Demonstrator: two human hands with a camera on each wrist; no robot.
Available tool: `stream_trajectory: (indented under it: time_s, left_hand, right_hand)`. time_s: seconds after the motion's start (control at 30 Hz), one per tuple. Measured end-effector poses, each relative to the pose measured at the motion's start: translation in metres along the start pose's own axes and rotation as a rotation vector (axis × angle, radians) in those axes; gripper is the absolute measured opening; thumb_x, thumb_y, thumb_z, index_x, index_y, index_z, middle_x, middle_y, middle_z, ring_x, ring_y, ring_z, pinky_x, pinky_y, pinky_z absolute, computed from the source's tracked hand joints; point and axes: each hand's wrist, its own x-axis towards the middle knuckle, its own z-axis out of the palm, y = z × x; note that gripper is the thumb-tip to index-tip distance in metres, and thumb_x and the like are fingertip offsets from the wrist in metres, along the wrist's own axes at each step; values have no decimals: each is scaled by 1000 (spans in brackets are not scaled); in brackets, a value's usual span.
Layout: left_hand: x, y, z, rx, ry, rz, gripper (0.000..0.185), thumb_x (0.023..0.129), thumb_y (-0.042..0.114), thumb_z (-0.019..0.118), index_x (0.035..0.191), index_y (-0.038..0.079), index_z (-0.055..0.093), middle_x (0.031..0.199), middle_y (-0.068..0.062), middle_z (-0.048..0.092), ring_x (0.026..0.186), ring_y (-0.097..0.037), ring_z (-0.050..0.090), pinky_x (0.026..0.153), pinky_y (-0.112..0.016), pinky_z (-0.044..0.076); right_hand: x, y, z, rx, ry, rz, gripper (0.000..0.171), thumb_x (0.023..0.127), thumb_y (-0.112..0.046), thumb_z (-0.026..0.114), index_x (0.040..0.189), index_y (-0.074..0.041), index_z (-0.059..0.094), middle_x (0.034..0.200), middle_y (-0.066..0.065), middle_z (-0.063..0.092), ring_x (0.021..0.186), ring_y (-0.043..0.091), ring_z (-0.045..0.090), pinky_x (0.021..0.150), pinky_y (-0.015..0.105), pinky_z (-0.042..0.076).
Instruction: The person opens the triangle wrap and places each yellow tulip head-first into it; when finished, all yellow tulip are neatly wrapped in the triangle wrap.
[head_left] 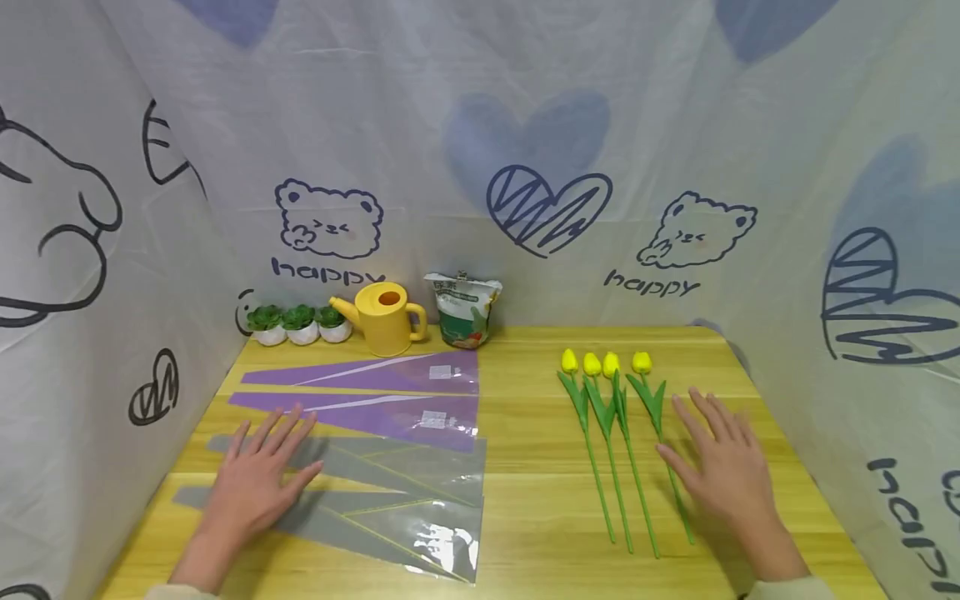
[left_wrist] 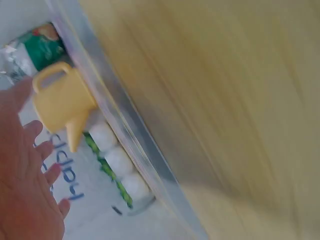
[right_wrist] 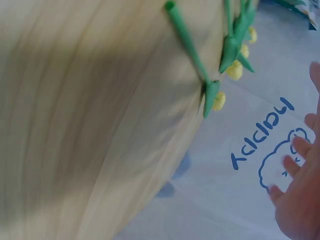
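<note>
My left hand (head_left: pixel 258 479), fingers spread and straight, hovers over the left ends of the grey flower sleeves (head_left: pixel 450 467) in the head view, its fingertips overlapping the lower purple sleeve (head_left: pixel 352 410). A second purple sleeve (head_left: pixel 405 371) lies behind, and another grey sleeve (head_left: pixel 375 537) in front. On the right, my right hand (head_left: pixel 723 467) is spread beside the rightmost yellow tulip (head_left: pixel 641 362), holding nothing. Several artificial tulips with green stems (head_left: pixel 618 492) lie there, blooms pointing away from me. The left wrist view shows the left hand (left_wrist: pixel 27 170) empty too.
Along the back edge stand small potted succulents (head_left: pixel 302 325), a yellow watering can (head_left: pixel 384 321) and a clipped green-and-white bag (head_left: pixel 462 312). Printed white cloth (head_left: pixel 420 125) walls the wooden table (head_left: pixel 532 500) at the back and both sides.
</note>
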Motion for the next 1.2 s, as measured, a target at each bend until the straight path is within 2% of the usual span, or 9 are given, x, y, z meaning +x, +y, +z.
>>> stream_trajectory:
  time_s: [0.1,0.2,0.37,0.5,0.6,0.77,0.9,1.07,1.2]
  left_hand:
    - [1,19,-4,-148,-14,-21,66,96,50,69,153,20,51,148,-10,59,136,-40,51,109,-68,36]
    - [1,39,-6,-329,-50,-18,56,92,44,77,140,18,64,125,-5,70,114,-31,64,94,-58,52]
    - [-1,70,-6,-666,-160,14,41,90,33,82,124,15,73,104,1,70,87,-9,61,75,-29,54]
    - [-5,91,1,-858,-287,-11,36,91,30,81,120,11,73,98,-1,67,77,-4,57,66,-23,51]
    - [-6,105,9,-925,-354,-28,32,92,28,80,118,9,74,95,1,66,74,-5,57,64,-23,50]
    - [-5,127,22,-970,-386,18,25,91,21,80,112,9,75,91,2,67,70,-4,56,61,-21,49]
    - [-3,140,30,-995,-414,46,22,88,19,82,108,12,76,90,2,68,67,-3,55,59,-21,47]
    - [1,150,35,-971,-400,66,25,82,17,88,104,14,77,90,1,69,63,0,52,58,-20,46]
    - [4,155,38,-967,-380,100,28,75,10,91,101,13,78,88,0,70,60,1,51,58,-20,47]
  right_hand:
    - [4,-4,-3,159,-12,82,72,102,-46,63,161,-16,36,155,24,44,137,49,42,104,73,37]
    - [7,-4,-3,325,-10,146,64,103,-36,65,155,-6,44,137,28,57,119,49,56,88,67,50]
    - [10,2,-1,491,-50,271,55,105,-35,62,147,-1,52,119,23,68,101,38,66,74,37,56]
    - [12,6,3,550,-109,373,56,106,-43,58,144,-2,55,119,23,69,96,31,67,67,28,53]
    - [13,6,7,621,-158,435,58,106,-44,56,144,0,55,121,25,67,90,27,69,65,31,57]
    - [16,11,17,691,-257,513,58,106,-41,57,145,3,53,125,28,64,90,24,71,71,32,59]
    - [19,15,28,708,-306,568,56,105,-38,61,143,2,55,116,22,70,86,19,69,70,30,57]
    - [21,13,36,785,-333,632,52,104,-30,64,142,5,55,95,12,73,76,16,67,64,30,57]
    - [22,11,39,781,-334,634,50,104,-27,63,139,8,56,94,11,75,75,14,66,63,29,57]
